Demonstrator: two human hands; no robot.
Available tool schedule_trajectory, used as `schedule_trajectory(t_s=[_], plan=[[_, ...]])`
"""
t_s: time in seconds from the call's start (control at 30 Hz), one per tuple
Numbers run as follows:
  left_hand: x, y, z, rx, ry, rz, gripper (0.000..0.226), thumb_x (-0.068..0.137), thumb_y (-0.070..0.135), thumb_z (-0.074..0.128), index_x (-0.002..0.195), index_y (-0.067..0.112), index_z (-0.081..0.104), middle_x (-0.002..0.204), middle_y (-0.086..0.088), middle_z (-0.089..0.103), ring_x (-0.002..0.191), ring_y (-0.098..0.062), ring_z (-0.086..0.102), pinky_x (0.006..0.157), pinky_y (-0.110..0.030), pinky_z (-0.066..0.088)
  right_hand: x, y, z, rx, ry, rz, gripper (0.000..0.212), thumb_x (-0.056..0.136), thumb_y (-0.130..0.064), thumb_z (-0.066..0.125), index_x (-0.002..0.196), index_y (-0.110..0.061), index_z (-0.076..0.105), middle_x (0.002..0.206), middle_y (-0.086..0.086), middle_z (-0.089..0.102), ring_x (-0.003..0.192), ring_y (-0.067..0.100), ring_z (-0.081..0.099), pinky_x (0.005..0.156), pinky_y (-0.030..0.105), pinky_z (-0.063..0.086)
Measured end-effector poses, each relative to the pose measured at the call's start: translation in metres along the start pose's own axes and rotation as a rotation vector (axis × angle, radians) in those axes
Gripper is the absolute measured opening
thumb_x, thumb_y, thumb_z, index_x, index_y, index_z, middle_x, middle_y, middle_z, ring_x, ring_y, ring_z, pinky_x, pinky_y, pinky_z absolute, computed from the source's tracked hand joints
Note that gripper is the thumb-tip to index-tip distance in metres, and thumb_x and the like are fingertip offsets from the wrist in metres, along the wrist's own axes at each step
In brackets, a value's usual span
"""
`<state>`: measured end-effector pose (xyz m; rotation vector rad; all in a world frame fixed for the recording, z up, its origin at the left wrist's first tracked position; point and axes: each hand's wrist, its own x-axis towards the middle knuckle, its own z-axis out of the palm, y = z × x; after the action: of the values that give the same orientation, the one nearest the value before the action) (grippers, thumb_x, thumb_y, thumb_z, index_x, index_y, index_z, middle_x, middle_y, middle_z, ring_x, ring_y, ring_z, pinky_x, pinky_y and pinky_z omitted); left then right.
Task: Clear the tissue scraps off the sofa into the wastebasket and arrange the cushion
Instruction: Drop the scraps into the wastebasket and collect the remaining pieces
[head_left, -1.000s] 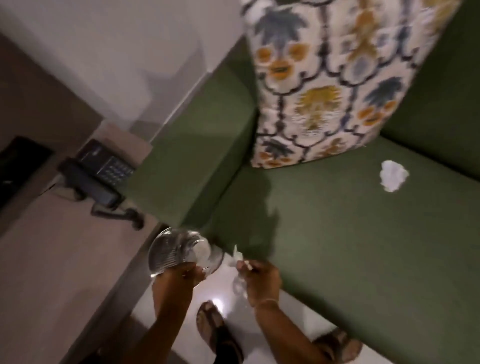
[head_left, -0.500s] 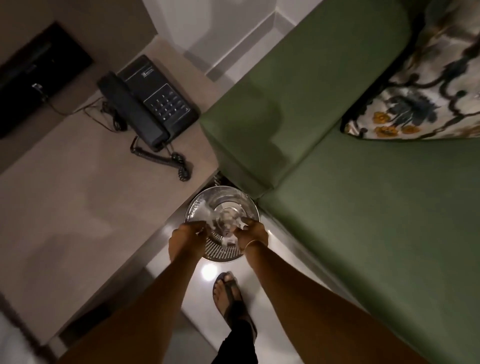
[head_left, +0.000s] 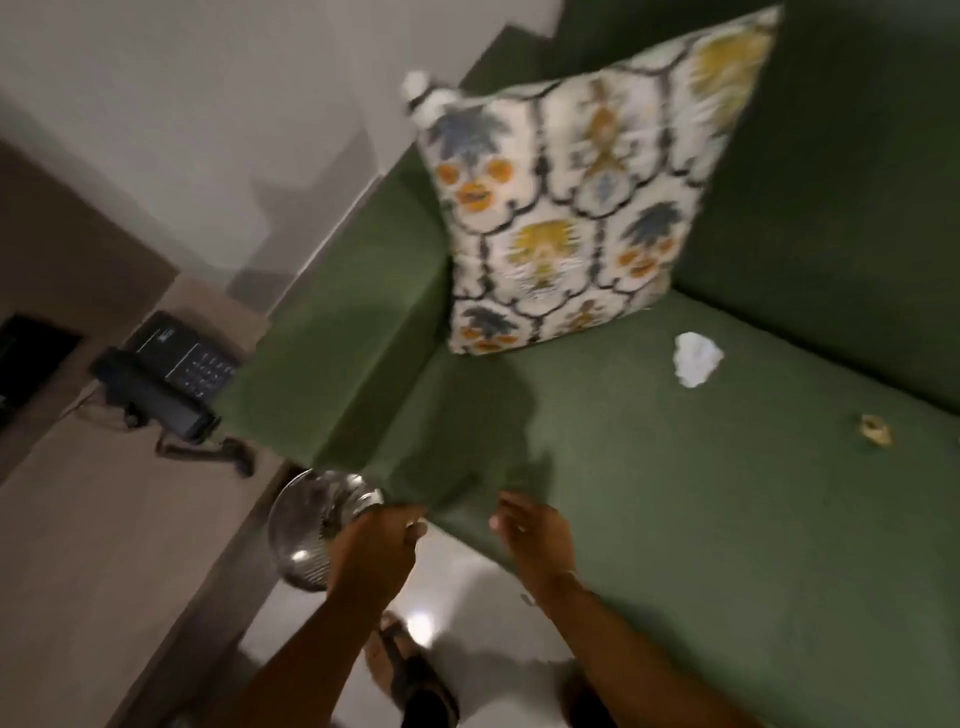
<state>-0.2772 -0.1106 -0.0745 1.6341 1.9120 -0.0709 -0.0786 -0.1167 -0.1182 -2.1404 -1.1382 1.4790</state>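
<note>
A crumpled white tissue scrap (head_left: 696, 358) lies on the green sofa (head_left: 675, 519) seat, just right of the patterned cushion (head_left: 571, 208), which leans upright in the sofa's corner. A small yellowish scrap (head_left: 875, 430) lies further right on the seat. A shiny metal wastebasket (head_left: 311, 525) is off the sofa's front corner, and my left hand (head_left: 374, 551) grips its rim. My right hand (head_left: 535, 540) hovers over the seat's front edge with fingers apart and nothing in it. A white blob (head_left: 415, 93) shows at the cushion's top left corner; I cannot tell what it is.
A black desk telephone (head_left: 171, 379) with a coiled cord sits on the beige side table (head_left: 104, 545) left of the sofa arm. My sandalled foot (head_left: 410, 670) stands on the glossy white floor (head_left: 457, 587) between table and sofa.
My right hand carried a small tissue scrap to the wastebasket and now comes away empty, back toward the seat. The view swung back from the basket to the sofa.
</note>
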Motion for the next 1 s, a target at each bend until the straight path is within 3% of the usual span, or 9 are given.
schedule_trajectory(t_s=[0.1, 0.2, 0.33, 0.43, 0.53, 0.7, 0.83, 0.9, 1.0], plan=[[0.008, 0.087, 0.008, 0.061, -0.035, 0.130, 0.032, 0.085, 0.031, 0.054, 0.114, 0.037, 0.066, 0.109, -0.001, 0.071, 0.101, -0.024, 0.064, 0.089, -0.034, 0.050, 0.007, 0.038, -0.097, 0.046, 0.089, 0.092, 0.037, 0.079, -0.026, 0.074, 0.116, -0.023, 0.070, 0.116, 0.005, 0.072, 0.111, 0.025, 0.065, 0.096, 0.029, 0.049], [0.023, 0.182, 0.038, 0.116, -0.055, 0.219, 0.029, 0.084, 0.031, 0.058, 0.112, 0.032, 0.068, 0.109, -0.006, 0.071, 0.101, -0.028, 0.063, 0.091, -0.037, 0.050, 0.013, 0.091, -0.199, 0.124, 0.236, 0.165, 0.038, 0.080, -0.030, 0.074, 0.117, -0.027, 0.068, 0.116, 0.000, 0.072, 0.110, 0.021, 0.065, 0.087, 0.019, 0.044], [0.050, 0.295, 0.072, 0.049, 0.049, 0.390, 0.028, 0.081, 0.026, 0.060, 0.106, 0.023, 0.073, 0.107, -0.011, 0.072, 0.104, -0.034, 0.063, 0.090, -0.042, 0.052, 0.028, 0.149, -0.315, 0.185, 0.477, 0.162, 0.034, 0.083, -0.031, 0.071, 0.117, -0.027, 0.066, 0.112, -0.001, 0.073, 0.105, 0.020, 0.068, 0.084, 0.025, 0.048], [0.089, 0.359, 0.087, 0.153, 0.069, 0.467, 0.036, 0.080, 0.022, 0.067, 0.115, 0.024, 0.067, 0.118, -0.007, 0.068, 0.112, -0.033, 0.058, 0.089, -0.043, 0.051, 0.052, 0.181, -0.397, 0.150, 0.616, 0.185, 0.039, 0.088, -0.033, 0.064, 0.126, -0.032, 0.056, 0.124, -0.003, 0.065, 0.112, 0.019, 0.063, 0.094, 0.034, 0.052], [0.133, 0.389, 0.102, 0.228, 0.121, 0.437, 0.045, 0.076, 0.018, 0.070, 0.120, 0.018, 0.062, 0.120, -0.018, 0.063, 0.108, -0.042, 0.054, 0.088, -0.047, 0.050, 0.086, 0.214, -0.462, 0.022, 0.722, 0.228, 0.049, 0.086, -0.026, 0.065, 0.133, -0.024, 0.050, 0.134, 0.008, 0.058, 0.120, 0.027, 0.055, 0.102, 0.046, 0.047], [0.175, 0.393, 0.122, 0.281, 0.085, 0.291, 0.053, 0.079, 0.029, 0.069, 0.127, 0.015, 0.054, 0.124, -0.024, 0.057, 0.112, -0.046, 0.051, 0.096, -0.049, 0.041, 0.127, 0.254, -0.500, -0.059, 0.636, 0.345, 0.072, 0.084, -0.033, 0.068, 0.146, -0.029, 0.031, 0.147, 0.008, 0.044, 0.135, 0.029, 0.040, 0.111, 0.047, 0.038], [0.182, 0.393, 0.135, 0.307, 0.089, 0.252, 0.047, 0.080, 0.029, 0.067, 0.122, 0.013, 0.056, 0.121, -0.024, 0.058, 0.109, -0.047, 0.053, 0.092, -0.048, 0.046, 0.138, 0.268, -0.498, -0.279, 0.724, 0.300, 0.046, 0.088, -0.037, 0.062, 0.131, -0.027, 0.052, 0.135, 0.005, 0.051, 0.122, 0.026, 0.047, 0.096, 0.040, 0.046], [0.180, 0.396, 0.134, 0.311, 0.126, 0.214, 0.035, 0.080, 0.025, 0.067, 0.113, 0.013, 0.064, 0.111, -0.025, 0.063, 0.100, -0.046, 0.058, 0.084, -0.047, 0.050, 0.138, 0.269, -0.496, -0.259, 0.756, 0.284, 0.029, 0.090, -0.035, 0.059, 0.117, -0.028, 0.064, 0.123, 0.003, 0.057, 0.112, 0.023, 0.051, 0.088, 0.038, 0.048], [0.175, 0.398, 0.131, 0.299, 0.130, 0.153, 0.025, 0.077, 0.017, 0.068, 0.102, 0.020, 0.073, 0.096, -0.026, 0.070, 0.088, -0.046, 0.065, 0.076, -0.045, 0.053, 0.137, 0.254, -0.485, -0.136, 0.723, 0.202, 0.017, 0.089, -0.035, 0.060, 0.104, -0.030, 0.066, 0.115, 0.000, 0.062, 0.106, 0.018, 0.055, 0.086, 0.031, 0.043]])
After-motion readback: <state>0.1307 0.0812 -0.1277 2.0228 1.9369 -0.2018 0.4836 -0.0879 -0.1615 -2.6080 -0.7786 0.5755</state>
